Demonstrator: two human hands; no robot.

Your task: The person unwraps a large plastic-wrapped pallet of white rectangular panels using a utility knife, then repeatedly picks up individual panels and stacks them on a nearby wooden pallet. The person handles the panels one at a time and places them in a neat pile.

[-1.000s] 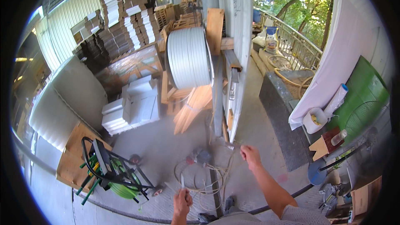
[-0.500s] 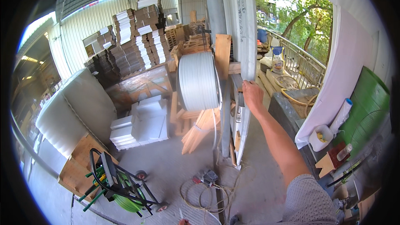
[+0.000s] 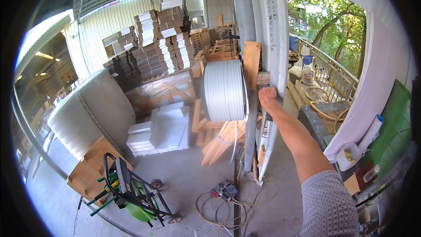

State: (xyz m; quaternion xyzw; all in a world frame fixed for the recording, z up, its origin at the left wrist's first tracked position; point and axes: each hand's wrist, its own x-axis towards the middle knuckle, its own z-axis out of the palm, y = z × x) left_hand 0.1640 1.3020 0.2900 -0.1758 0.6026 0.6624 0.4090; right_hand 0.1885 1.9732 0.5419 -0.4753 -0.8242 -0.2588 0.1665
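Note:
My right hand (image 3: 268,98) is closed at the edge of a white door panel or frame (image 3: 277,57), just below a short wooden block (image 3: 263,78). What the fingers hold is hidden behind the hand. An upright wooden board (image 3: 251,65) stands just above and left of it. Left of the board hangs a big roll of white strapping (image 3: 222,90), its loose end (image 3: 235,136) trailing down. Below the hand, a small metal fitting (image 3: 265,128) sits on the panel's edge. My left hand is out of view.
A strapping cart (image 3: 131,193) with a green coil stands at lower left, near a red-and-grey tool (image 3: 224,190) and looped hose (image 3: 215,219) on the floor. White boards (image 3: 160,129), bundled wooden slats (image 3: 221,145) and stacked cardboard (image 3: 149,57) lie beyond. A green roll (image 3: 390,127) is at right.
The whole view has shifted, so things now sit further right and slightly lower. My right hand stays at the panel's edge, its back turned more toward me. A small fingertip-like shape at the bottom edge is gone.

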